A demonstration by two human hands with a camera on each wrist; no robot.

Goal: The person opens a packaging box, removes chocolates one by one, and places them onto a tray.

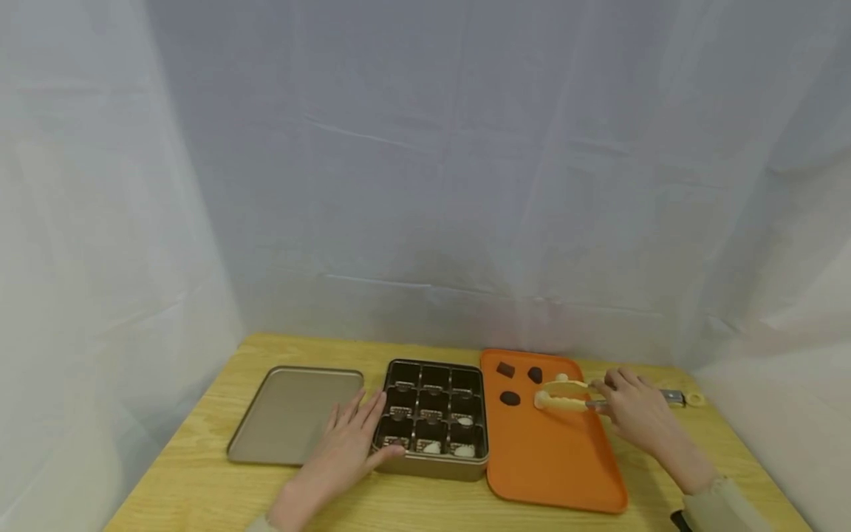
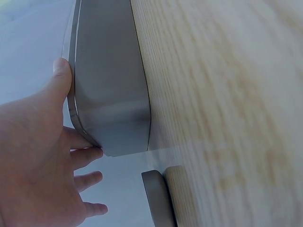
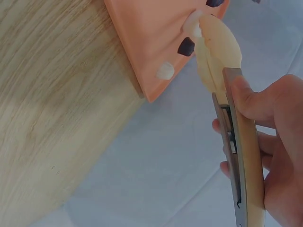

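My left hand [image 1: 351, 434] lies flat with straight fingers beside the left wall of a metal tin [image 1: 433, 465]; the thumb presses its front corner. The tin's wall [image 2: 111, 94] and my left hand [image 2: 42, 156] fill the left wrist view. Inside, dark compartments hold several pieces, some of them white. My right hand [image 1: 633, 408] grips metal tongs [image 1: 564, 395] with cream tips, which hover over the orange tray [image 1: 552, 465] next to a dark chocolate [image 1: 510, 398]. In the right wrist view my right hand [image 3: 279, 142] pinches the tongs [image 3: 236, 161] above a dark piece [image 3: 186, 46] and a white piece [image 3: 165, 70].
The tin's lid [image 1: 292, 414] lies upside down left of the tin on the wooden table [image 1: 199, 488]. Two more dark chocolates [image 1: 505, 369] [image 1: 535, 374] sit at the tray's far end. White cloth hangs behind and to both sides.
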